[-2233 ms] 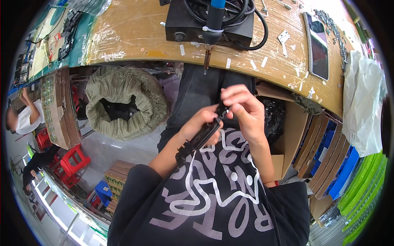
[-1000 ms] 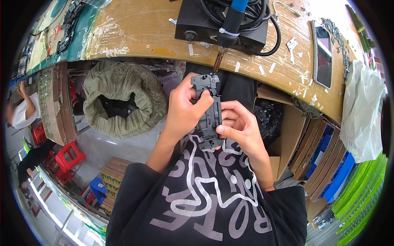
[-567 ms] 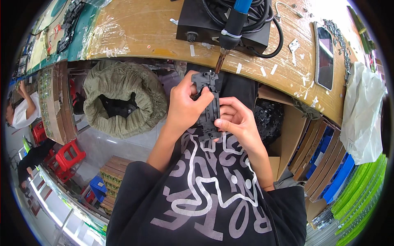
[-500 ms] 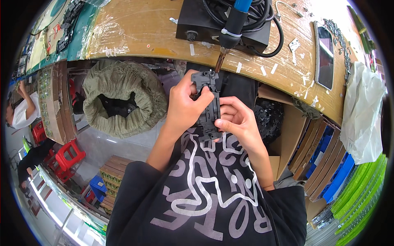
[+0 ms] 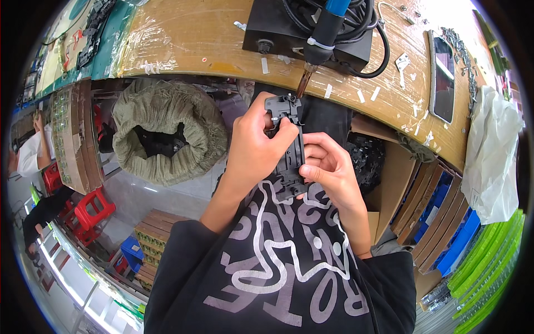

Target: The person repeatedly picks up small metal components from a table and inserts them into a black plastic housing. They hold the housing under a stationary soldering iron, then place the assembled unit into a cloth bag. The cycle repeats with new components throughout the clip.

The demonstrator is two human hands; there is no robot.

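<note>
Both hands grip a long black moulded plastic part (image 5: 290,158), held in front of my chest below the bench edge. My left hand (image 5: 257,138) is closed on its upper half, with the thumb pressed on its face. At the lower right side, my right hand (image 5: 329,167) pinches its edge between thumb and curled fingers. Just above the part's top end is the brown metal tip of a soldering iron (image 5: 305,78) with a black collar and blue handle. Whether the tip touches the plastic I cannot tell.
A black box (image 5: 256,28) with coiled cable stands on the wooden bench (image 5: 183,50). A phone (image 5: 442,78) lies to the right, near scattered small black pieces. Left below the bench is a green cloth-lined container (image 5: 167,133); at right, an open cardboard box (image 5: 389,183) holds black parts.
The black part and both hands have shifted slightly right, and the part leans a little differently. The bench items appear a little further right too. My grip looks the same.
</note>
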